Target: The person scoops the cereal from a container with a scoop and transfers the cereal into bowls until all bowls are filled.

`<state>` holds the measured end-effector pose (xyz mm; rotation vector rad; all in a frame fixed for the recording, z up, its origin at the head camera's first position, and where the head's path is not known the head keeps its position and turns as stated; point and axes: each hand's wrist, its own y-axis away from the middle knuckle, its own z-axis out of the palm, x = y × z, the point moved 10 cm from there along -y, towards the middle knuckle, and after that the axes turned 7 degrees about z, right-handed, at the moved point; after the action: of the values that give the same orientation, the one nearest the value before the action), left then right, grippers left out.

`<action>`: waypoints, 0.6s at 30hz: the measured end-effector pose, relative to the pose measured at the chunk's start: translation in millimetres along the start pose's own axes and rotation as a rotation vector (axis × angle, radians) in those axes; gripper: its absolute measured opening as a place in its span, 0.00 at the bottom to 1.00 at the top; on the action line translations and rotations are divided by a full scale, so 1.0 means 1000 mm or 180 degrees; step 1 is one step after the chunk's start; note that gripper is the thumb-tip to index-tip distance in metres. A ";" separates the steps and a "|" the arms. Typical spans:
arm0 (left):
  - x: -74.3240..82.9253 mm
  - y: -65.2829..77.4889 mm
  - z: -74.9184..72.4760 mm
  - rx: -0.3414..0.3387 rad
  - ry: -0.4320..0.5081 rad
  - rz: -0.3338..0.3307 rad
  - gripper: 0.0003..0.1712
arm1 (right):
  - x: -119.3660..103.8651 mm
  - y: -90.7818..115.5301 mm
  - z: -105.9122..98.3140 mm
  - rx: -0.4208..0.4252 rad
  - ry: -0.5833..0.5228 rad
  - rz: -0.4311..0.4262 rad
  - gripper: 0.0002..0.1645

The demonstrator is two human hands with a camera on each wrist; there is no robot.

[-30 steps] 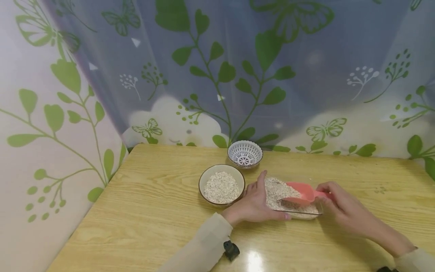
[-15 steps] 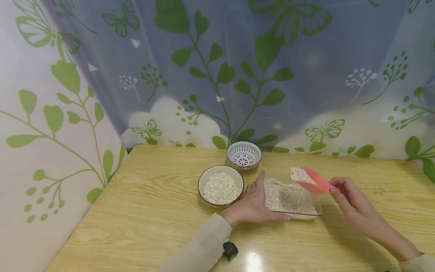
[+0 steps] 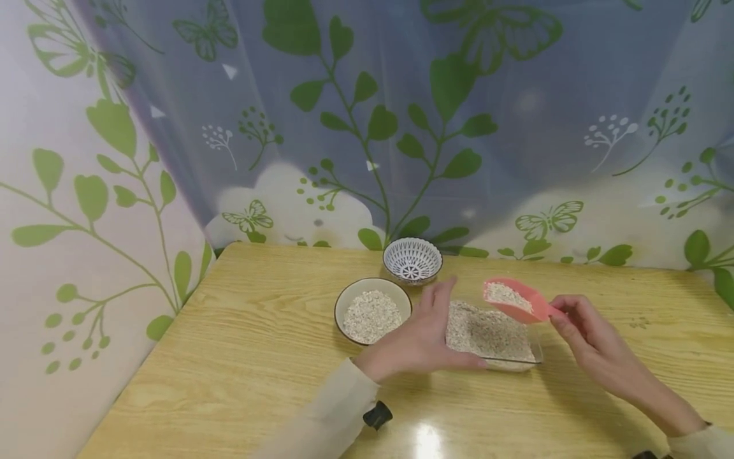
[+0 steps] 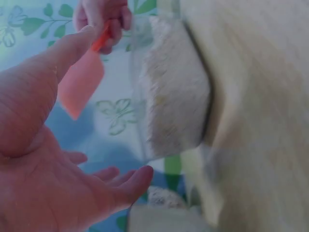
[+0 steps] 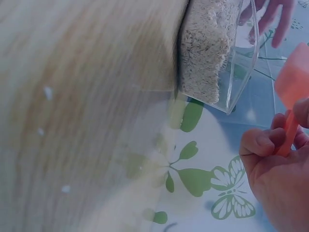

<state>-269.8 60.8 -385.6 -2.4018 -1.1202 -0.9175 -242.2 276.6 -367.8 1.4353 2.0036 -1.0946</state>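
My right hand [image 3: 599, 354] grips the handle of a pink scoop [image 3: 534, 305], which carries a load of oat flakes above a clear rectangular container [image 3: 538, 354]. More oats [image 3: 487, 331] fill much of that container. At its left end is my left hand [image 3: 413, 338], fingers spread and thumb along the near side. In the left wrist view, a gap shows between the left palm [image 4: 53, 188] and the container [image 4: 176, 92]. The right wrist view shows my fingers curled round the scoop's handle [image 5: 288, 130]. A cream bowl [image 3: 343, 299] with a dark rim, holding oats, stands just left of my left hand.
Behind the cream bowl stands a smaller patterned bowl [image 3: 413, 260] with nothing in it. The wooden table [image 3: 258, 331] ends at a cloth backdrop [image 3: 504, 159] printed with leaves and butterflies. A few white flakes [image 5: 48, 92] lie on the tabletop.
The scoop has come up out of the oats, loaded, then shifted slightly left over the container. My left hand has loosened from the container's end and moved slightly left.
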 end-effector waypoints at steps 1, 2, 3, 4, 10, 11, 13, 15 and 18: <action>0.002 0.002 -0.004 0.0005 -0.0008 0.0056 0.76 | -0.001 -0.001 0.000 0.0003 0.0011 -0.0017 0.09; 0.003 0.004 -0.009 0.0018 -0.0018 0.0108 0.75 | -0.003 -0.001 -0.001 0.0005 0.0019 -0.0035 0.09; 0.003 0.006 -0.014 0.0045 -0.0051 0.0144 0.73 | -0.004 -0.002 -0.001 -0.0001 0.0018 -0.0048 0.10; 0.002 0.008 -0.020 0.0076 -0.0069 0.0178 0.72 | -0.005 -0.002 -0.001 -0.0003 0.0025 -0.0058 0.10; -0.015 0.022 -0.057 0.0417 -0.0477 0.0371 0.60 | -0.013 -0.006 -0.002 0.0005 0.0064 -0.0127 0.11; -0.019 0.025 -0.063 0.0478 -0.0571 0.0390 0.59 | -0.015 -0.007 -0.002 0.0003 0.0070 -0.0141 0.11; -0.029 0.030 -0.073 0.0573 -0.0720 0.0428 0.57 | -0.016 -0.009 -0.002 0.0018 0.0083 -0.0157 0.12; -0.039 0.036 -0.082 0.0678 -0.0789 0.0416 0.58 | -0.017 -0.010 -0.001 0.0028 0.0084 -0.0172 0.12; -0.055 0.044 -0.093 0.0776 -0.0808 0.0370 0.59 | -0.020 -0.014 -0.001 0.0047 0.0131 -0.0190 0.12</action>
<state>-300.2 -47.8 -356.1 -2.3940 -1.0930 -0.4197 -247.7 263.2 -347.8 1.4248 2.0836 -1.1156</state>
